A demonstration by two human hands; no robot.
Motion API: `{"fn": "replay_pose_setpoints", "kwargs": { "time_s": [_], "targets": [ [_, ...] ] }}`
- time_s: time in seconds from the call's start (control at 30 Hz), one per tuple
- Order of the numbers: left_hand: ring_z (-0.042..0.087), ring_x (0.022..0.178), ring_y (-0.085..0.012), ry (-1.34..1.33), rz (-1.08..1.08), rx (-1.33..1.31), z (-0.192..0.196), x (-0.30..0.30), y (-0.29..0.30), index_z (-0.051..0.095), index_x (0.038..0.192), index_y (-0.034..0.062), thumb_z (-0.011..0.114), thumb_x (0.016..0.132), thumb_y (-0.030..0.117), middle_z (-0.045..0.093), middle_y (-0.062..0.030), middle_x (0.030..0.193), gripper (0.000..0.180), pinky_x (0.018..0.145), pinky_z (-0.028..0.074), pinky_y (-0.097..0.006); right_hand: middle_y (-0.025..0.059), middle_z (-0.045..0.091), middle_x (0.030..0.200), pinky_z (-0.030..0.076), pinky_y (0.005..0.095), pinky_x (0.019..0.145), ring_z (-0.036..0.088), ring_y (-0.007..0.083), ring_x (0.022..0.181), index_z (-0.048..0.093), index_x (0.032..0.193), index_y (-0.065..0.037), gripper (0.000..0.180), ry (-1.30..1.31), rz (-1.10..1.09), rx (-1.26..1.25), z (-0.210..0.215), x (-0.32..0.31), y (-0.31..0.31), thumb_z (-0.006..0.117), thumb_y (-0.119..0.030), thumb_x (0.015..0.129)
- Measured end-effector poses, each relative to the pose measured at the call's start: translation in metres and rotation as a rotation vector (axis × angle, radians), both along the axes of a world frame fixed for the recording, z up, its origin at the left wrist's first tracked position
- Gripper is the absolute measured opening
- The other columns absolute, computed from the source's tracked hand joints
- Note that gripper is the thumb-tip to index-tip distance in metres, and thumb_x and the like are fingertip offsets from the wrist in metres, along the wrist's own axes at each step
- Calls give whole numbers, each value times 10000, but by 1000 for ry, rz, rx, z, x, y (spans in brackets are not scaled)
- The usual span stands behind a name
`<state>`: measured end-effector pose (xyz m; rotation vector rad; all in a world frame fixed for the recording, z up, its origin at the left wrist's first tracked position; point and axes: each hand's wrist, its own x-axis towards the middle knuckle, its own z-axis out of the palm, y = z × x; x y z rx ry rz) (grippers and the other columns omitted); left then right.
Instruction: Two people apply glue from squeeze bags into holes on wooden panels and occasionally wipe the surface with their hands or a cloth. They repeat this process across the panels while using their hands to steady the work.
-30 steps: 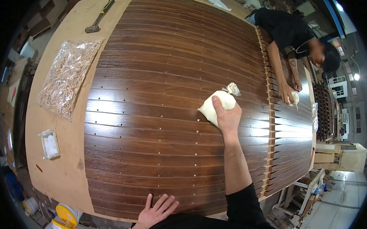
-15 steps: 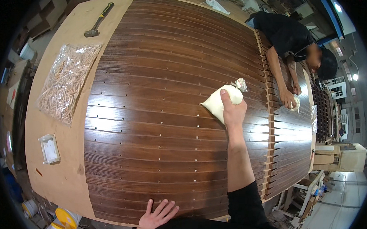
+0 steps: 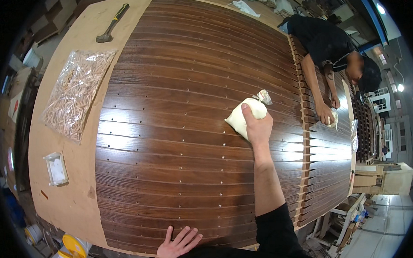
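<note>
My right hand [image 3: 259, 126] grips a plump bag of pale cream glue [image 3: 238, 119], knotted at its top end. The bag's narrow corner points left and down, close to a row of small holes. Under it lies a wide row of dark brown wooden slats [image 3: 170, 104], with several lines of holes; some holes in the nearer columns look filled with white. My left hand [image 3: 178, 245] rests with spread fingers on the near edge of the slats and holds nothing.
On the light board at left lie a hammer [image 3: 113, 23], a clear bag of wooden dowels [image 3: 78, 93] and a small white tray [image 3: 56, 168]. At right, a co-worker [image 3: 330, 47] bends over more slats with a similar bag [image 3: 332, 119]. Buckets [image 3: 74, 247] stand lower left.
My right hand and the glue bag have shifted slightly left. The bag's tip sits near the same column of holes. My left hand stays on the slats.
</note>
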<state>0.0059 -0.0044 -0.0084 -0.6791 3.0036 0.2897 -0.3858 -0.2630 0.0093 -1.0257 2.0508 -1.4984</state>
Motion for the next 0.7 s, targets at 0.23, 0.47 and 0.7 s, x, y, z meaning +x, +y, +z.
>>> {"fn": "replay_pose_setpoints", "kwargs": {
  "time_s": [0.23,0.47,0.7],
  "targets": [
    [370,1538,-257,-16,17,123,9,-1,-1,502,1561,267,544,970,417,469,-48,1609,611,1242,113,-722,93,768,1001,587,358,782,734,209,892,716,1188,-2,391,-399,-126,-164,7,-13,39,759,-314,956],
    [393,1510,-259,-10,-20,-31,-1,-1,4,533,1535,271,575,958,466,490,-43,1583,610,1223,161,-723,100,697,1221,604,590,850,638,341,1220,611,1362,-190,775,-1631,103,-592,-7,29,150,462,-816,932],
    [406,1485,-280,29,20,128,2,0,3,553,1511,292,640,926,462,492,-44,1574,615,1195,220,-720,196,611,1402,619,518,752,616,459,1240,547,1451,-169,873,-1945,378,-690,-34,80,245,516,-838,892]
  ]
}}
